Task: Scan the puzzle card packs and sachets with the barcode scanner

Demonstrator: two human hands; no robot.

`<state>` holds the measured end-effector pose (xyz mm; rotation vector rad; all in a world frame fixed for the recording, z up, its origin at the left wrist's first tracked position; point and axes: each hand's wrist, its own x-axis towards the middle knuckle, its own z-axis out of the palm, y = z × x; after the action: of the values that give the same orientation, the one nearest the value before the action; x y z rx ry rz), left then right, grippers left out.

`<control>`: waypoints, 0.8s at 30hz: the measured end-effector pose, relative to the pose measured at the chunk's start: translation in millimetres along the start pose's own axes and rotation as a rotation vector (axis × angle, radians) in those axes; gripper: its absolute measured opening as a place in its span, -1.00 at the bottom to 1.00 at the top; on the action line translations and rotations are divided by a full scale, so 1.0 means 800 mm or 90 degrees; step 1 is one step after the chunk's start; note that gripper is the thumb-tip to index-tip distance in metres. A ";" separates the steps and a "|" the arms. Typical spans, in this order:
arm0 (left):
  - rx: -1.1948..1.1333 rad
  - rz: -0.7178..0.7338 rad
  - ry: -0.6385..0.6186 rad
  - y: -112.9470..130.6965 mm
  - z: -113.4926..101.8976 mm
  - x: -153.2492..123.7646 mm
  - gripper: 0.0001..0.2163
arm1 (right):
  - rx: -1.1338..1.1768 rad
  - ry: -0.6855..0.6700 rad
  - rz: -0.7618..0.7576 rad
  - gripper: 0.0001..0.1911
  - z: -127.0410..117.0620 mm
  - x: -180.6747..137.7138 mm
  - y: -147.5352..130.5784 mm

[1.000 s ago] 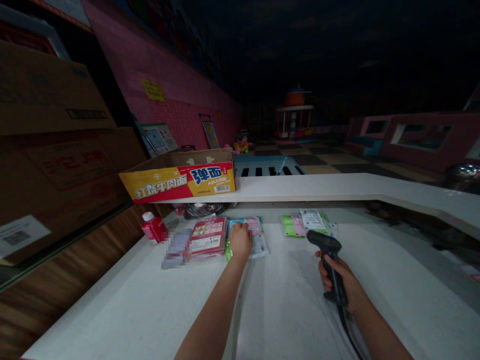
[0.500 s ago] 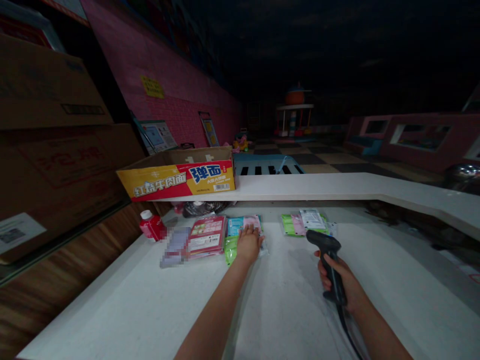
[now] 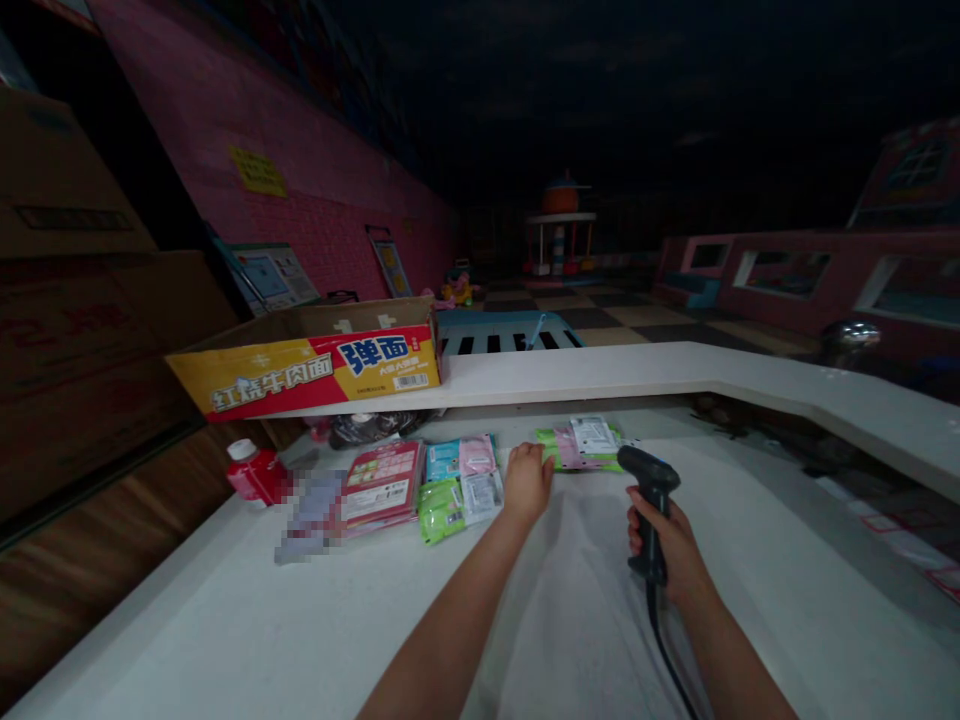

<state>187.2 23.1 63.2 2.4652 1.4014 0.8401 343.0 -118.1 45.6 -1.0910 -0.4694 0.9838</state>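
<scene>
A: Hands, quick.
B: Right hand (image 3: 671,545) is clenched round the grip of the barcode scanner (image 3: 646,468). It's held upright over the white counter (image 3: 225,620), head aimed away at the raised ledge (image 3: 675,365). The cable (image 3: 664,650) drops along the forearm.
A: Left?
B: Left hand (image 3: 527,482) is palm down on the counter, fingers bent, at the left edge of the green-and-pink packets (image 3: 581,445). Can't tell if it's touching that edge or just beside it, or if it's grasping anything.
A: Where's that pile?
B: Flat at the back of the counter, just below the ledge and just beyond the scanner's head. White label face up on top.
A: What's around?
B: Left of the left hand are blue and pink packets (image 3: 461,458), with a green packet (image 3: 439,497) overlapping their near side. Further left a red packet (image 3: 379,483), then a blurred patch. Then a red bottle (image 3: 251,473) with a white cap, upright near the wooden wall. A dark bag (image 3: 367,428) is tucked under the ledge behind them. An open cardboard box (image 3: 315,365), yellow and red print, sits on the ledge's left end.
A: Anything in the way?
B: The scanner's head covers the pile's right corner in this view. The ledge overhangs the strip behind the packets. The room beyond is too dark to read.
</scene>
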 end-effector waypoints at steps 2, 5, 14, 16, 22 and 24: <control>-0.054 -0.025 -0.014 0.014 0.018 0.014 -0.78 | 0.018 0.022 -0.014 -0.49 0.001 -0.001 -0.004; -0.141 -0.095 -0.038 0.032 0.043 0.039 -0.85 | 0.044 0.042 -0.027 -0.51 0.003 -0.001 -0.009; -0.214 -0.286 0.018 0.058 0.090 0.085 -0.58 | 0.095 0.051 -0.036 -0.52 0.009 0.001 -0.015; -0.231 -0.308 0.031 0.055 0.095 0.089 -0.54 | 0.101 0.050 -0.037 -0.51 0.010 0.001 -0.015; -0.462 -0.398 0.031 0.044 0.100 0.092 -0.63 | 0.096 0.051 -0.035 -0.52 0.012 0.000 -0.015; -0.544 -0.400 0.018 0.042 0.094 0.086 -0.72 | 0.099 0.046 -0.030 -0.51 0.012 0.000 -0.015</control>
<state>280.2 70.9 41.7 1.2921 1.3125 1.0170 341.3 -114.6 60.0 -0.9688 -0.3527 0.9212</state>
